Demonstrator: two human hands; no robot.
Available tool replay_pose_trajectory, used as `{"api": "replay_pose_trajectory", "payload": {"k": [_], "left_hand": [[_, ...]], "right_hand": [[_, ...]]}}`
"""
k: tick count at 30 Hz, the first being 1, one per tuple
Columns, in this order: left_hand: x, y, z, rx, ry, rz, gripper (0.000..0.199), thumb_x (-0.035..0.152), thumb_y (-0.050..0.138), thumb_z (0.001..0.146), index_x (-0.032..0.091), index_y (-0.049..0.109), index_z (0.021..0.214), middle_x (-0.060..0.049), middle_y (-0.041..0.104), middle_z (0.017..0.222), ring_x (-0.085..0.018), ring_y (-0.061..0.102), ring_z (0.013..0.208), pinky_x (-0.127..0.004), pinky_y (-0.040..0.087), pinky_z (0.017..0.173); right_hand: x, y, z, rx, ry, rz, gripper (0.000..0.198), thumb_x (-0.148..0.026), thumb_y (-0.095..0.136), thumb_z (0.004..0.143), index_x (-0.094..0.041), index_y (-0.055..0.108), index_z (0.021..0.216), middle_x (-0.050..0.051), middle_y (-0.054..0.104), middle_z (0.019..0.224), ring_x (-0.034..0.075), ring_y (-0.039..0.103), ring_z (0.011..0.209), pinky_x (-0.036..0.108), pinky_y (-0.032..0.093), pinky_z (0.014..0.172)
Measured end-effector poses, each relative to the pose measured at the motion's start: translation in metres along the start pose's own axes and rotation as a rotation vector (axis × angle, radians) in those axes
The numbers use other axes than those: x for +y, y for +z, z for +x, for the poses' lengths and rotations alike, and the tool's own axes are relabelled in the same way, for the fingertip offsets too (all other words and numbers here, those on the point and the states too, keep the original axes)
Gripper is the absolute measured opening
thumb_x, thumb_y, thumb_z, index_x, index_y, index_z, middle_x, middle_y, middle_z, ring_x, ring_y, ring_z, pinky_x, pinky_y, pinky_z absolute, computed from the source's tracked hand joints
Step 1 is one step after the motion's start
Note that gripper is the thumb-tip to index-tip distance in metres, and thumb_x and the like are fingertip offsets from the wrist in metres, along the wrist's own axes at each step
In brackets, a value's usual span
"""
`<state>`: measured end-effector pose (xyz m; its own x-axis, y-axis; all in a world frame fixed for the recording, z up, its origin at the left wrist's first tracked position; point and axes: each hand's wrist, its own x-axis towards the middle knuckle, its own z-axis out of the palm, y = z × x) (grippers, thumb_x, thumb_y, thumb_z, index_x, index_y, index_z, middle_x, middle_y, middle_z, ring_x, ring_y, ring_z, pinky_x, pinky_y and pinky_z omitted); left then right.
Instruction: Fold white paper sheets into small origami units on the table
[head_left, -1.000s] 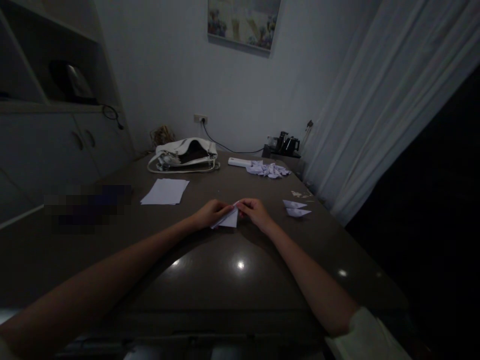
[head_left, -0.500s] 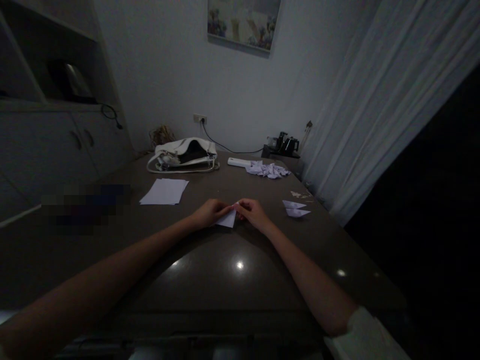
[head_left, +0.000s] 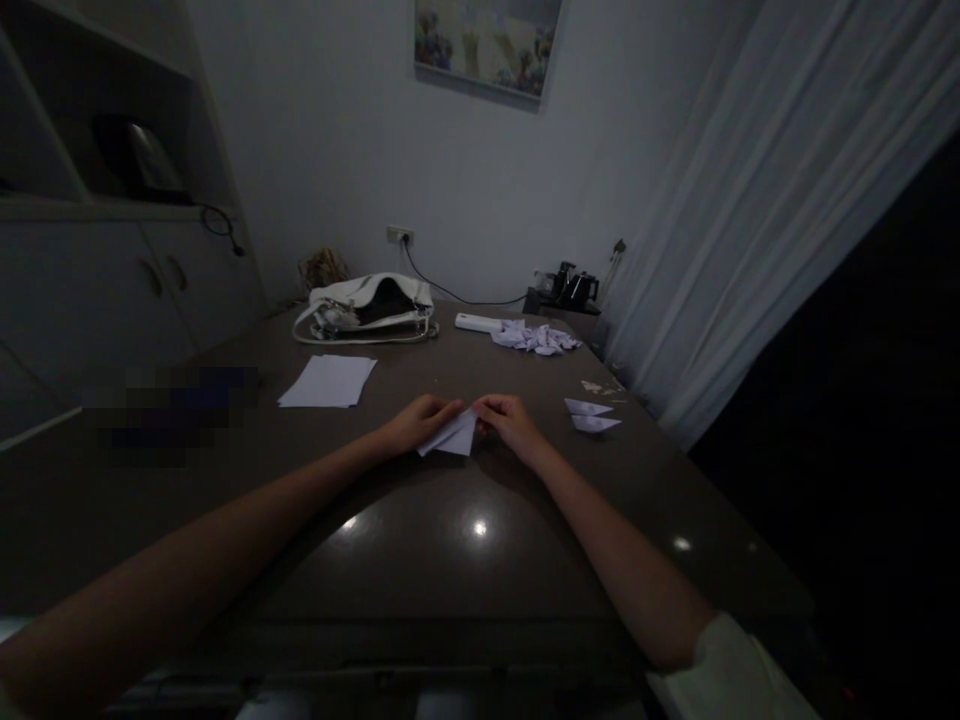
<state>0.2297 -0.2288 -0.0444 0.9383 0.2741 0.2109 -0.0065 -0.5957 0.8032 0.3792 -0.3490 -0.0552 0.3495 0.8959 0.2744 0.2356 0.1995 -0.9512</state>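
A small folded sheet of white paper (head_left: pixel 457 437) is held between my two hands, just above the middle of the dark table (head_left: pixel 420 560). My left hand (head_left: pixel 417 420) grips its upper left side, thumb on top. At the paper's upper right corner, my right hand (head_left: pixel 510 422) pinches the edge with thumb and forefinger. A folded flap runs slantwise along the left side of the sheet. Two folded paper boats (head_left: pixel 592 416) lie to the right of my right hand. The fingers beneath the paper are hidden.
A stack of white paper (head_left: pixel 328 381) lies at left, before a white handbag (head_left: pixel 367 308). Toward the back right are a heap of folded paper pieces (head_left: pixel 535 338), a white bar-shaped object (head_left: pixel 478 323) and small scraps (head_left: pixel 600 388). A curtain (head_left: pixel 720 200) hangs at right.
My left hand has shifted slightly left, and its thumb and my right fingers have drawn apart. More of the folded paper shows, including the slanting flap on its left.
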Motion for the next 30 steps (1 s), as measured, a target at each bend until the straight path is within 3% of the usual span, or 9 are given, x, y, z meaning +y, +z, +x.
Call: {"api": "replay_pose_trajectory", "payload": {"k": [12, 24, 30], "left_hand": [[0.0016, 0.0033, -0.0005, -0.087, -0.029, -0.119, 0.060, 0.072, 0.045, 0.079, 0.014, 0.055, 0.067, 0.003, 0.045, 0.053, -0.009, 0.038, 0.046, -0.019, 0.025, 0.040], [-0.0020, -0.0001, 0.0045, -0.048, -0.005, -0.016, 0.058, 0.069, 0.051, 0.076, 0.013, 0.055, 0.061, 0.003, 0.040, 0.051, -0.008, 0.033, 0.047, -0.020, 0.020, 0.042], [-0.0020, 0.0006, 0.0026, -0.043, -0.014, 0.037, 0.062, 0.073, 0.041, 0.080, 0.015, 0.051, 0.060, 0.002, 0.042, 0.051, -0.010, 0.037, 0.046, -0.021, 0.024, 0.042]], "right_hand": [[-0.0011, 0.0001, -0.0011, 0.005, -0.041, -0.026, 0.032, -0.049, 0.069, 0.071, -0.017, 0.061, 0.066, -0.003, 0.053, 0.053, 0.010, 0.046, 0.047, 0.022, 0.036, 0.048], [0.0019, 0.0029, 0.0000, 0.038, -0.065, -0.074, 0.030, -0.047, 0.068, 0.071, -0.018, 0.063, 0.070, -0.003, 0.053, 0.053, 0.010, 0.045, 0.045, 0.022, 0.036, 0.046], [0.0028, -0.0014, 0.0028, 0.106, -0.084, -0.084, 0.028, -0.045, 0.068, 0.070, -0.018, 0.065, 0.068, -0.002, 0.055, 0.054, 0.011, 0.046, 0.047, 0.023, 0.037, 0.048]]}}
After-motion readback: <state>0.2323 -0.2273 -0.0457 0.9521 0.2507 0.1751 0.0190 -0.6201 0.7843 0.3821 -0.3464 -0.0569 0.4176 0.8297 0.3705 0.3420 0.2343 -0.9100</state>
